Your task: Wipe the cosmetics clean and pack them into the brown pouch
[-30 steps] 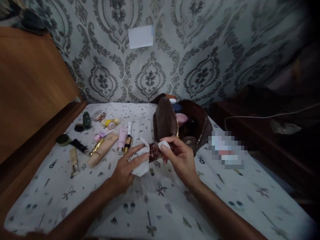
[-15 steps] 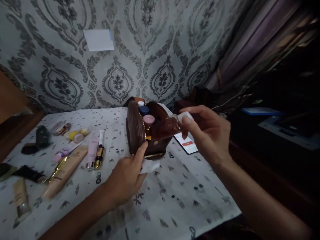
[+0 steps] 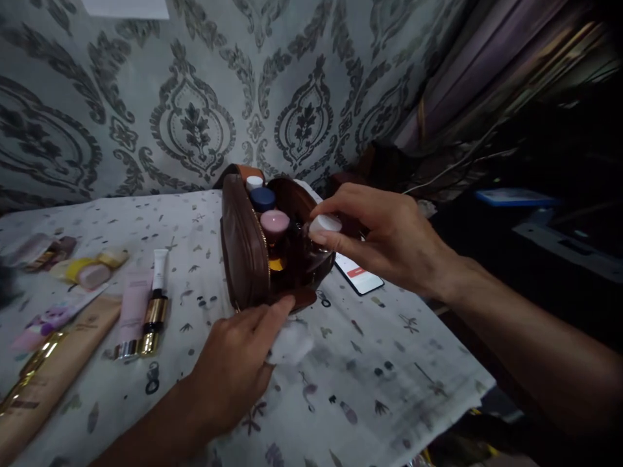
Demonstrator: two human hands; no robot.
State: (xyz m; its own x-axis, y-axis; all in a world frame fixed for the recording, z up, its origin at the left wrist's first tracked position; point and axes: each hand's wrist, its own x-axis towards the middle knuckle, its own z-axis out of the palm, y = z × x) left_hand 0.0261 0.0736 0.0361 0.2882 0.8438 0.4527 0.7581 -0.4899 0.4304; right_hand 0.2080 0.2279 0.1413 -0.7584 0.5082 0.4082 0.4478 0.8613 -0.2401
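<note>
Bottle [image 3: 317, 256], dim and see-through, at the right side of the unzipped brown bag [image 3: 239, 246], with white cap [image 3: 325, 224] pinched between thumb and fingers of right hand [image 3: 392, 237]. Base hidden; impossible to tell whether touching the bag's floor. Left hand [image 3: 236, 363] curled on white wipe [image 3: 294, 344], index finger along near flap [image 3: 305, 298]. Probably at the stowing step, beside pink lid [image 3: 275, 222] and blue lid [image 3: 263, 199], both farther left. To judge from that, next move calls for keeping the flap clear, settling the bottle steadily, then loosening the pinch. Phone [image 3: 361, 280] just right of the bag; pink tube [image 3: 134, 311] and beige tube [image 3: 73, 370] well left on the cloth-covered counter [image 3: 389, 395].
</note>
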